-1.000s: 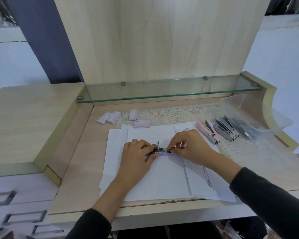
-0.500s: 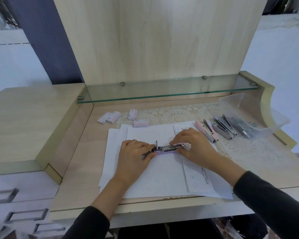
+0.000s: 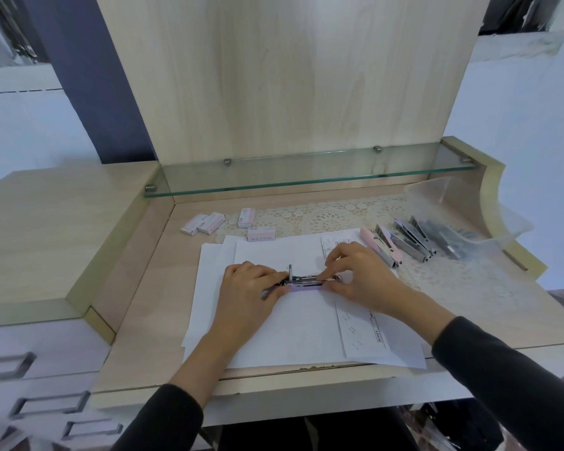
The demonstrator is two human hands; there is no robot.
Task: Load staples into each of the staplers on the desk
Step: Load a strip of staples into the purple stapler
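A small lilac stapler lies opened on white paper sheets in the middle of the desk, its metal staple channel facing up. My left hand grips its left end. My right hand pinches the right end of the channel with fingertips; what lies under those fingertips is hidden. Several pink staple boxes sit behind the paper. A row of other opened staplers, pink and metal, lies to the right.
A clear plastic tub lies tipped at the far right with dark staplers spilling from it. A lace mat covers the back of the desk. A glass shelf runs above it. Drawers stand at the left.
My right fingertips have shifted slightly along the stapler's channel toward its right end. My left hand stays on the left end.
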